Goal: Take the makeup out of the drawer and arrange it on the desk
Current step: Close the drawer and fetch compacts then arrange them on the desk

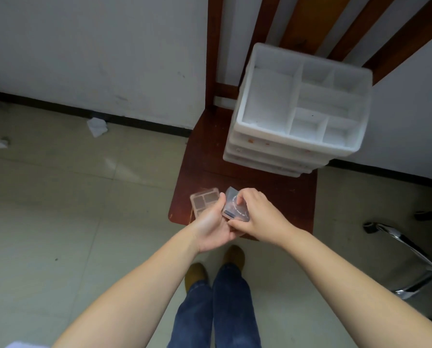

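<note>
The person stands over a dark red wooden chair whose seat serves here as the tabletop, with both bare forearms reaching forward over its front edge. The left hand is palm-up with its fingers curled round the near end of a clear eyeshadow palette, which shows brown and grey pans and pokes out to the left over the seat's front left corner. The right hand comes in from the other side, its fingers bent over the top of a second clear compact with white lettering on its lid, while the thumb pinches its near edge; this compact lies tilted, touching the left hand's fingers and just beside the palette. Both makeup pieces are thus held above the front of the seat rather than lying flat on it. At the back of the seat, well apart from the hands, stands a white plastic drawer organizer, its top tray split into several compartments and its stacked drawers pushed in. On the tiled floor lie two crumpled tissues near the wall, and the chrome base of an office chair shows at the right. Blue jeans and brown shoes are visible below the hands.
</note>
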The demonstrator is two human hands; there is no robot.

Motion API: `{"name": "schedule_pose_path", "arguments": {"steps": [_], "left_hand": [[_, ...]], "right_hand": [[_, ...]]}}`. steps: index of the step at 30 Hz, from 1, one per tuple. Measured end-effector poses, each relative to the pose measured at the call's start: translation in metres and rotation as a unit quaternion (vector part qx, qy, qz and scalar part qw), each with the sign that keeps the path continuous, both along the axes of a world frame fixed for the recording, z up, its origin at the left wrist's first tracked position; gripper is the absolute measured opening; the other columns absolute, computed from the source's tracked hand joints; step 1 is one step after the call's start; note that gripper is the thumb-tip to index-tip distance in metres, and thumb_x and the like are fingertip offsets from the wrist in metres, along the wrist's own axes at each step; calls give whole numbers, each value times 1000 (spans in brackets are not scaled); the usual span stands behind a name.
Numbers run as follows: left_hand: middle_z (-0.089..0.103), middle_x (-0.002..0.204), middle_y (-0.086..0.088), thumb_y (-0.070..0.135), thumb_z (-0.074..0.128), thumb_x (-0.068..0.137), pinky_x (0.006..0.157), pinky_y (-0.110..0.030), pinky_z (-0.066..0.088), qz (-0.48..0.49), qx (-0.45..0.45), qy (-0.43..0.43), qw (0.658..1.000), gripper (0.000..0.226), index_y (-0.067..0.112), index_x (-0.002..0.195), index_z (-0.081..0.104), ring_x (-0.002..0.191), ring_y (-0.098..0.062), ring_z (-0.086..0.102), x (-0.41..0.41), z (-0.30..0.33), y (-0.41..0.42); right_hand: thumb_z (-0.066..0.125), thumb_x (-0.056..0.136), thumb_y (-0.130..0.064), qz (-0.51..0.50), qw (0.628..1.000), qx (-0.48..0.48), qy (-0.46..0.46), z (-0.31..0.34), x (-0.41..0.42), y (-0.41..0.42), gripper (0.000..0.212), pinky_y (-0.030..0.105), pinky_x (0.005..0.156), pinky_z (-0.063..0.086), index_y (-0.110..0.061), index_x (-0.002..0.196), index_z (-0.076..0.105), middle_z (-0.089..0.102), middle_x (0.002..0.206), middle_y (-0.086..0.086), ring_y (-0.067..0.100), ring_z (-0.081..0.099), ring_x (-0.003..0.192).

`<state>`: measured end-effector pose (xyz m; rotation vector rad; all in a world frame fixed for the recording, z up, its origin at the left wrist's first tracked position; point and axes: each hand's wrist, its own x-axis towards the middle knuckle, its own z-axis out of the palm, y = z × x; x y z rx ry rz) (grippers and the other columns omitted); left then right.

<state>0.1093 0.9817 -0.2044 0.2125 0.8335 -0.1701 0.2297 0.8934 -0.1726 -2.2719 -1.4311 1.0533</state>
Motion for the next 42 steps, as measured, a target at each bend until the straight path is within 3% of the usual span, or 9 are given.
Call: {"name": "schedule_pose_path", "arguments": {"steps": [3, 4, 6, 8, 10, 13, 18, 29, 42], "left_hand": [[65, 117, -9, 46, 33, 98, 90, -31, 49, -79, 217, 69, 971, 50, 10, 126, 54, 105, -20, 63, 5, -4, 5], [64, 115, -8, 41, 39, 98, 88, -32, 47, -133, 369, 124, 911, 44, 9, 123, 55, 101, -20, 62, 3, -8, 9], [57, 121, -8, 35, 51, 92, 93, -35, 41, -260, 661, 187, 678, 37, 13, 122, 53, 110, -24, 52, -10, -24, 19], [40, 140, -11, 41, 58, 85, 107, -41, 27, -398, 765, 161, 480, 53, 16, 130, 45, 131, -28, 34, -24, -43, 26], [20, 153, -13, 51, 60, 81, 114, -48, 11, -498, 768, 138, 379, 68, 16, 134, 37, 143, -27, 13, -31, -62, 28], [16, 155, -13, 51, 63, 79, 114, -55, 5, -528, 776, 132, 320, 73, 13, 133, 33, 144, -26, 10, -30, -85, 30], [32, 143, -14, 45, 65, 76, 112, -49, 17, -516, 790, 123, 306, 72, 11, 131, 34, 132, -30, 31, -25, -86, 33], [42, 132, -18, 31, 77, 69, 101, -38, 37, -335, 807, 120, 471, 69, -1, 122, 46, 123, -34, 39, -65, 80, 55], [39, 129, -9, 30, 75, 70, 91, -34, 39, -88, 751, 407, 513, 54, 7, 110, 47, 122, -28, 37, -219, 210, -28]], "right_hand": [[69, 79, -38, -25, 1000, -1, -10, -10, 13, -7, 38, 30, 82, 41, -21, 100, 42, 43, 105, -7, 14, 43, 100], [69, 79, -37, -40, 999, -2, -12, -14, 16, -10, 37, 28, 80, 40, -21, 99, 42, 43, 105, -6, 14, 42, 99], [71, 78, -35, -49, 999, -6, -22, -22, 21, -16, 38, 27, 80, 38, -21, 97, 41, 42, 106, -5, 13, 41, 100], [72, 77, -35, -42, 998, -11, -39, -32, 24, -20, 40, 29, 85, 40, -19, 98, 43, 43, 111, -1, 15, 40, 102], [73, 76, -35, -30, 998, -11, -62, -43, 27, -22, 42, 30, 87, 40, -16, 101, 46, 44, 114, 1, 18, 42, 105], [73, 76, -37, -17, 995, -13, -93, -60, 28, -24, 44, 32, 87, 39, -15, 104, 48, 45, 118, 3, 21, 42, 108], [73, 75, -37, -12, 994, -4, -109, -69, 25, -25, 43, 37, 88, 41, -15, 103, 48, 45, 119, 5, 23, 43, 108], [69, 76, -39, 50, 988, 27, -141, 57, 7, 8, 40, 38, 89, 42, -15, 101, 50, 44, 123, 5, 25, 42, 111], [70, 78, -36, 356, 910, 177, -122, 189, -94, 88, 31, 33, 81, 39, -16, 89, 47, 43, 111, 1, 22, 40, 103]]}}
